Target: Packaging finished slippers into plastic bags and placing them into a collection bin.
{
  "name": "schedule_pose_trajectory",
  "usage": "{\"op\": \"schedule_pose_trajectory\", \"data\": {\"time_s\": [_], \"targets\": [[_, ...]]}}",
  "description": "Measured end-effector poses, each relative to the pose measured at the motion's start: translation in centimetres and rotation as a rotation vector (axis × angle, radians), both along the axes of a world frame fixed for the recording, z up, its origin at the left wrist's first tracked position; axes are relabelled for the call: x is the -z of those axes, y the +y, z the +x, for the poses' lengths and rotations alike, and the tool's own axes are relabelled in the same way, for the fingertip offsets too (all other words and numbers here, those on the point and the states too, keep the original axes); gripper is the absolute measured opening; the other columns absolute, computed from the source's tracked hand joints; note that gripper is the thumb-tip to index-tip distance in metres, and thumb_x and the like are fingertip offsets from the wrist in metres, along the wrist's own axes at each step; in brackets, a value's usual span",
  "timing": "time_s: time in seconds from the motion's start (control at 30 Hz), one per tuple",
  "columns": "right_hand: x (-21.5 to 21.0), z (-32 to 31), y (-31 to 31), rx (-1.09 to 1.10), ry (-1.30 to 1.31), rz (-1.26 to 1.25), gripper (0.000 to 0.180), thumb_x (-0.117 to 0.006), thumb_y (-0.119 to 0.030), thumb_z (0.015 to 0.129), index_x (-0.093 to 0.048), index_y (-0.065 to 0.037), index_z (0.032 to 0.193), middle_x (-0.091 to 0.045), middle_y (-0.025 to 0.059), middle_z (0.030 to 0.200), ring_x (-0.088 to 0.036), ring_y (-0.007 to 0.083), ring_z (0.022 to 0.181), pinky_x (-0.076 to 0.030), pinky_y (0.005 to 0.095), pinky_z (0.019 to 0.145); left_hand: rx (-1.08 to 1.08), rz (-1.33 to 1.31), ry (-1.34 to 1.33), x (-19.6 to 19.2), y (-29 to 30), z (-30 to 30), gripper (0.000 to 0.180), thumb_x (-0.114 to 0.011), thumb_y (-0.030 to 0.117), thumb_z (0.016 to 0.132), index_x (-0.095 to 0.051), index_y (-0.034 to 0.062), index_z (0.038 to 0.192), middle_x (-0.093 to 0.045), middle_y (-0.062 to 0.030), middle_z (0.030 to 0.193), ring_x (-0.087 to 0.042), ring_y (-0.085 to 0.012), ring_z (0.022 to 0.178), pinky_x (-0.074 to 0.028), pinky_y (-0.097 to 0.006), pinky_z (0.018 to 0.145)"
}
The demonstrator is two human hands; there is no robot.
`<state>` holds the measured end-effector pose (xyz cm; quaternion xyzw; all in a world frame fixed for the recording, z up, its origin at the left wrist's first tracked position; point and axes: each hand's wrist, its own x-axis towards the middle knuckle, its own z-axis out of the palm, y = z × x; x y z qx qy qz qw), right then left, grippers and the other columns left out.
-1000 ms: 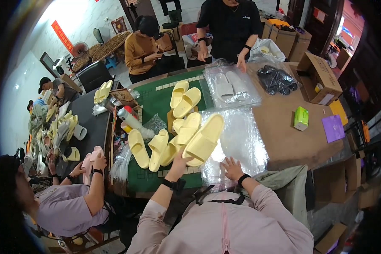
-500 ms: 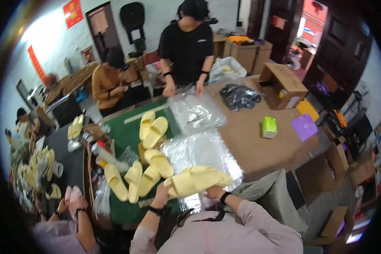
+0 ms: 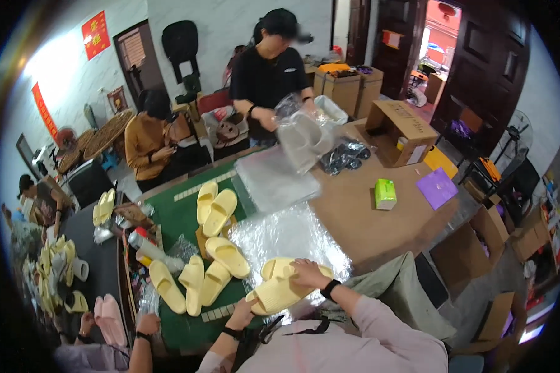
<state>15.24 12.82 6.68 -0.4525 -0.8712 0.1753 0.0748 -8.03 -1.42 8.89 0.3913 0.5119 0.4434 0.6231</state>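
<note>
Close to my body, a pair of pale yellow slippers [image 3: 272, 296] is between my hands, above the near end of the shiny plastic bags [image 3: 292, 233]. My right hand [image 3: 307, 275] grips the pair from above, its fingers bent over the slippers' right part. At the left end of the nearer slipper, my left hand [image 3: 242, 313] pinches the edge. Several more yellow slippers [image 3: 218, 212] lie on the green mat [image 3: 186, 202] to the left, among them one slipper [image 3: 167, 286] beside the mat's left edge.
Across the table a person in black [image 3: 270, 74] holds a clear bag with pale slippers [image 3: 305, 142]. Bagged dark slippers [image 3: 345, 155], an open carton [image 3: 397, 133], a green tissue pack [image 3: 385, 194] and a purple sheet [image 3: 437, 188] stand right. Pink slippers [image 3: 110, 320] lie by a neighbour's hands.
My right hand has come from beneath the slippers to their top, and the pair has turned. The person across has lifted a bag with slippers. The neighbour's pink slippers are now set down.
</note>
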Motion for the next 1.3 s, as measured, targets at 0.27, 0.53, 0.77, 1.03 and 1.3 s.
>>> {"op": "schedule_pose_trajectory", "data": {"time_s": [0.27, 0.53, 0.77, 1.03, 1.3], "targets": [[2.6, -0.7, 0.5, -0.256, 0.105, -0.378, 0.050, -0.059, -0.033, 0.069, -0.053, -0.015, 0.115, -0.033, 0.0222, 0.132, -0.050, 0.0337, 0.107, -0.045, 0.0401, 0.084, -0.285, -0.320, -0.068, 3.5, -0.7, -1.5, 0.029, -0.050, 0.008, 0.086, -0.052, -0.0002, 0.113, -0.060, -0.0085, 0.104, -0.058, -0.0160, 0.093, -0.048, -0.031, 0.074], [0.7, -2.1, -1.9, -0.093, 0.203, -0.124, 0.051, -0.067, -0.029, 0.066, -0.045, -0.003, 0.104, -0.045, 0.0183, 0.112, -0.051, 0.0346, 0.094, -0.044, 0.0408, 0.078, -0.544, -0.418, -0.319, 4.8, -2.8, 0.4, 0.026, -0.053, 0.016, 0.087, -0.055, -0.0036, 0.104, -0.062, -0.0110, 0.094, -0.061, -0.0182, 0.081, -0.049, -0.029, 0.068], [4.4, -1.8, -1.4, 0.334, 0.337, -0.388, 0.033, -0.066, -0.025, 0.071, -0.050, 0.001, 0.084, -0.055, 0.0103, 0.079, -0.056, 0.0233, 0.075, -0.045, 0.0350, 0.065, -0.410, -0.396, -0.206, 4.5, -2.4, 0.9, 0.026, -0.054, 0.016, 0.086, -0.056, -0.0031, 0.104, -0.062, -0.0094, 0.095, -0.060, -0.0162, 0.082, -0.047, -0.028, 0.070], [2.1, -1.6, -1.2, 0.331, 0.626, -0.458, 0.015, -0.057, -0.014, 0.080, -0.056, 0.001, 0.079, -0.057, 0.0108, 0.070, -0.055, 0.0196, 0.068, -0.043, 0.0294, 0.064, -0.288, -0.351, -0.163, 5.1, 0.2, 3.6, 0.030, -0.055, 0.023, 0.087, -0.056, -0.0017, 0.104, -0.062, -0.0076, 0.092, -0.058, -0.0136, 0.078, -0.045, -0.027, 0.065], [5.6, 1.7, -0.6, -0.109, 0.336, -0.136, 0.025, -0.050, -0.012, 0.074, -0.058, -0.005, 0.097, -0.058, 0.0134, 0.095, -0.053, 0.0312, 0.093, -0.042, 0.0386, 0.079, -0.403, -0.329, -0.312, 10.2, 2.7, 6.2, 0.037, -0.051, 0.016, 0.087, -0.042, -0.0011, 0.119, -0.055, -0.0119, 0.110, -0.055, -0.0210, 0.096, -0.046, -0.031, 0.080]]}}
